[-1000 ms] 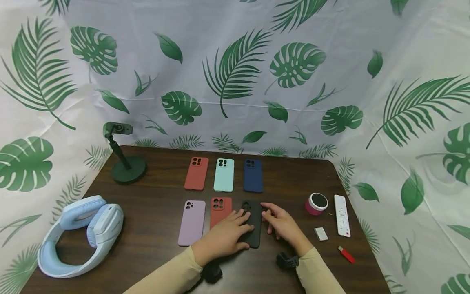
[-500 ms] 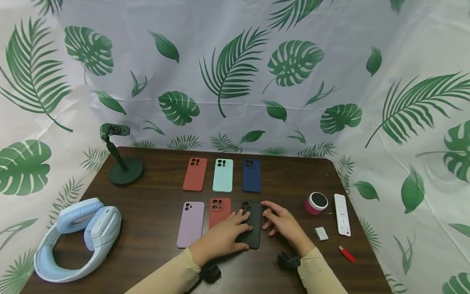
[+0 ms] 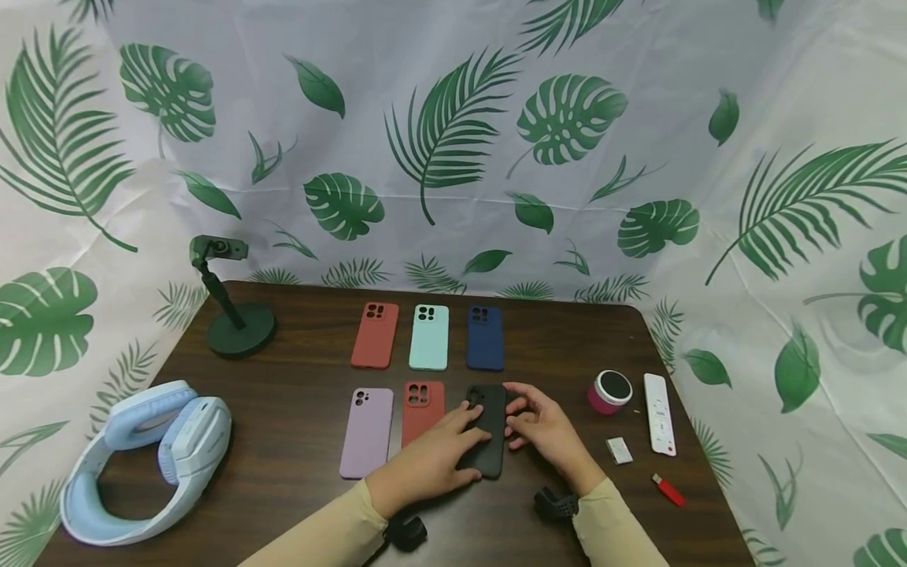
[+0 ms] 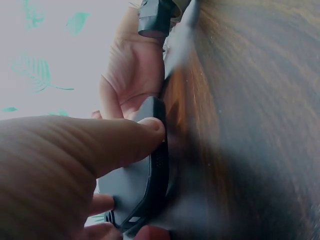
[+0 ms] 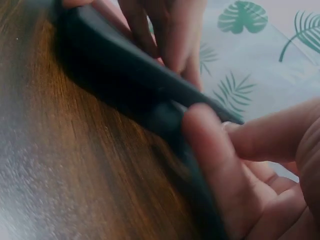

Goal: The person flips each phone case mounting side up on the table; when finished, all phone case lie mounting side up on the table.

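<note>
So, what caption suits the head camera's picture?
Left hand on a black phone case, right hand at its right edge.

- Toward the back of the dark brown wood-grain table (image 3: pixel 298 386), left to right: a red rectangular phone case (image 3: pixel 375 339), a mint-green rectangular phone case (image 3: pixel 429 346), a navy rectangular phone case (image 3: pixel 485 346).
- Before them, left to right: a lilac rectangular phone case (image 3: pixel 366 441), a second red rectangular phone case (image 3: pixel 423 409), a black rectangular phone case (image 3: pixel 495 421).
- The person's left hand (image 3: pixel 428 465) lies on the black case; the right hand (image 3: pixel 544 429) is at its right edge.
- Over to the left, light-blue over-ear headphones (image 3: pixel 187 449); behind them, a dark green round-based stand (image 3: pixel 239 332).
- Over to the right, a pink-and-white round jar (image 3: pixel 608 394), a small white square block (image 3: pixel 620 450) before it, a long white remote (image 3: pixel 660 413) beyond both, a red stick (image 3: pixel 668 490) nearest the front.
</note>
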`<state>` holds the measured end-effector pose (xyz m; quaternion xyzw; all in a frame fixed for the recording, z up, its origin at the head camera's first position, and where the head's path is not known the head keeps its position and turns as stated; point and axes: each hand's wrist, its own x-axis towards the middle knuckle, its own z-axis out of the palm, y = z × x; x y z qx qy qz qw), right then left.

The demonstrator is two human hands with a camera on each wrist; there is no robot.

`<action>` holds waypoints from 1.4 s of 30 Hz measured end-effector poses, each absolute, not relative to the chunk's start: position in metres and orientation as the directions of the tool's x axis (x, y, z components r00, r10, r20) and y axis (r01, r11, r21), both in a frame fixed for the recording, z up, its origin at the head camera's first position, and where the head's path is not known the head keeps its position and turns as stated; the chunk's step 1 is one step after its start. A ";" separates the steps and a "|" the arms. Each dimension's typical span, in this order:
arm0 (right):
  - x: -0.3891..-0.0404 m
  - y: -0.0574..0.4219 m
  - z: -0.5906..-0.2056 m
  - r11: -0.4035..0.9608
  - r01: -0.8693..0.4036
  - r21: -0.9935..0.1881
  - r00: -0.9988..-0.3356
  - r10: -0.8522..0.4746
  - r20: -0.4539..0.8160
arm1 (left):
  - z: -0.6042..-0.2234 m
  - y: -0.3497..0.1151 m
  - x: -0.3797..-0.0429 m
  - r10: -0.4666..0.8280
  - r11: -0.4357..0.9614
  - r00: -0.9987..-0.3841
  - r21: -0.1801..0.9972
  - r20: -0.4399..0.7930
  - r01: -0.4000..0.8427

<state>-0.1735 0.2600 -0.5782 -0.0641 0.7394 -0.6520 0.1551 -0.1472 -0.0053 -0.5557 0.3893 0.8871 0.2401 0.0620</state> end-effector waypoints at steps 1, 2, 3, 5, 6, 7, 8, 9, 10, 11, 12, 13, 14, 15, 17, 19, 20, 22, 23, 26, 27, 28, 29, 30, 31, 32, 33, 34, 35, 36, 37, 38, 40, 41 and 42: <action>-0.174 0.260 -0.578 0.122 0.101 -0.987 -0.946 -0.297 -0.133 | -0.556 -0.005 -0.147 0.722 0.576 -0.686 0.473 0.088 0.667; -0.174 0.261 -0.578 0.105 0.096 -0.990 -0.947 -0.296 -0.123 | -0.556 -0.004 -0.147 0.724 0.570 -0.682 0.470 0.100 0.674; -0.174 0.261 -0.578 0.091 0.094 -0.991 -0.948 -0.295 -0.117 | -0.556 -0.004 -0.147 0.728 0.562 -0.677 0.469 0.111 0.681; -0.173 0.261 -0.577 0.070 0.090 -0.993 -0.950 -0.294 -0.107 | -0.555 -0.003 -0.147 0.739 0.541 -0.660 0.465 0.134 0.701; -0.173 0.261 -0.577 0.065 0.089 -0.994 -0.949 -0.297 -0.104 | -0.554 -0.003 -0.147 0.745 0.531 -0.652 0.467 0.140 0.707; -0.173 0.261 -0.577 0.062 0.090 -0.994 -0.948 -0.300 -0.104 | -0.554 -0.003 -0.147 0.750 0.522 -0.645 0.469 0.145 0.713; -0.172 0.261 -0.576 0.060 0.084 -0.995 -0.947 -0.305 -0.099 | -0.553 -0.004 -0.147 0.756 0.512 -0.637 0.471 0.151 0.719; -0.172 0.260 -0.576 0.059 0.078 -0.995 -0.946 -0.310 -0.093 | -0.551 -0.004 -0.146 0.762 0.502 -0.630 0.475 0.154 0.723; -0.172 0.260 -0.576 0.059 0.071 -0.996 -0.946 -0.313 -0.086 | -0.550 -0.004 -0.146 0.765 0.494 -0.624 0.480 0.156 0.725; -0.171 0.259 -0.576 0.060 0.068 -0.996 -0.946 -0.313 -0.083 | -0.548 -0.004 -0.146 0.766 0.489 -0.623 0.486 0.158 0.725; -0.171 0.258 -0.576 0.065 0.064 -0.996 -0.947 -0.311 -0.081 | -0.547 -0.004 -0.146 0.765 0.487 -0.624 0.490 0.159 0.723; -0.171 0.257 -0.576 0.074 0.059 -0.996 -0.948 -0.309 -0.079 | -0.546 -0.004 -0.146 0.764 0.487 -0.624 0.490 0.162 0.723; -0.171 0.256 -0.576 0.085 0.054 -0.995 -0.949 -0.307 -0.077 | -0.545 -0.005 -0.146 0.763 0.486 -0.626 0.492 0.165 0.722; -0.171 0.255 -0.576 0.097 0.056 -0.994 -0.950 -0.302 -0.083 | -0.544 -0.005 -0.146 0.761 0.489 -0.628 0.492 0.164 0.720; -0.169 0.252 -0.576 0.126 0.061 -0.990 -0.950 -0.298 -0.097 | -0.545 -0.005 -0.146 0.759 0.489 -0.630 0.494 0.165 0.719; -0.166 0.248 -0.577 0.153 0.057 -0.987 -0.945 -0.310 -0.103 | -0.546 -0.006 -0.145 0.761 0.485 -0.628 0.500 0.164 0.718; -0.165 0.247 -0.576 0.166 0.054 -0.985 -0.944 -0.314 -0.105 | -0.546 -0.006 -0.144 0.762 0.480 -0.627 0.508 0.164 0.716; -0.163 0.244 -0.576 0.189 0.038 -0.981 -0.942 -0.321 -0.099 | -0.546 -0.006 -0.144 0.761 0.469 -0.627 0.526 0.167 0.709; -0.162 0.243 -0.576 0.201 0.029 -0.979 -0.942 -0.323 -0.094 | -0.547 -0.006 -0.144 0.757 0.466 -0.632 0.538 0.169 0.702; -0.162 0.240 -0.576 0.251 0.005 -0.968 -0.945 -0.314 -0.087 | -0.546 -0.006 -0.144 0.733 0.460 -0.656 0.581 0.177 0.671; -0.163 0.240 -0.576 0.271 -0.003 -0.963 -0.946 -0.314 -0.086 | -0.545 -0.006 -0.144 0.723 0.461 -0.667 0.593 0.180 0.660; -0.163 0.239 -0.576 0.291 -0.009 -0.957 -0.945 -0.314 -0.086 | -0.545 -0.006 -0.145 0.714 0.460 -0.675 0.603 0.185 0.652; -0.163 0.239 -0.576 0.313 -0.016 -0.950 -0.945 -0.316 -0.088 | -0.545 -0.006 -0.145 0.705 0.461 -0.684 0.611 0.188 0.644; -0.162 0.238 -0.576 0.338 -0.024 -0.941 -0.944 -0.318 -0.090 | -0.545 -0.007 -0.146 0.698 0.462 -0.690 0.615 0.192 0.639; -0.162 0.237 -0.577 0.363 -0.034 -0.931 -0.943 -0.319 -0.090 | -0.545 -0.007 -0.146 0.692 0.462 -0.695 0.619 0.196 0.635; -0.162 0.237 -0.577 0.382 -0.042 -0.923 -0.943 -0.322 -0.090 | -0.545 -0.007 -0.147 0.684 0.465 -0.700 0.618 0.204 0.634; -0.162 0.236 -0.577 0.401 -0.052 -0.915 -0.942 -0.323 -0.088 | -0.545 -0.008 -0.147 0.677 0.467 -0.706 0.619 0.210 0.632; -0.161 0.235 -0.577 0.414 -0.061 -0.908 -0.942 -0.324 -0.085 | -0.545 -0.008 -0.148 0.669 0.470 -0.712 0.621 0.212 0.627; -0.161 0.235 -0.577 0.426 -0.066 -0.902 -0.943 -0.322 -0.083 | -0.545 -0.008 -0.149 0.662 0.474 -0.719 0.624 0.213 0.621; -0.160 0.234 -0.577 0.433 -0.071 -0.898 -0.944 -0.320 -0.079 | -0.545 -0.008 -0.149 0.655 0.478 -0.725 0.627 0.212 0.616; -0.160 0.234 -0.577 0.435 -0.073 -0.898 -0.946 -0.316 -0.076 | -0.546 -0.008 -0.150 0.649 0.482 -0.730 0.628 0.213 0.611; -0.159 0.234 -0.577 0.434 -0.071 -0.898 -0.947 -0.312 -0.075 | -0.547 -0.008 -0.151 0.643 0.486 -0.735 0.629 0.213 0.607; -0.159 0.233 -0.576 0.427 -0.072 -0.901 -0.952 -0.298 -0.065 | -0.548 -0.008 -0.152 0.638 0.490 -0.741 0.631 0.211 0.602; -0.159 0.233 -0.576 0.422 -0.066 -0.904 -0.956 -0.286 -0.064 | -0.549 -0.008 -0.152 0.636 0.493 -0.742 0.629 0.212 0.602; -0.160 0.232 -0.576 0.416 -0.062 -0.907 -0.959 -0.276 -0.060 | -0.550 -0.009 -0.153 0.635 0.496 -0.743 0.627 0.211 0.601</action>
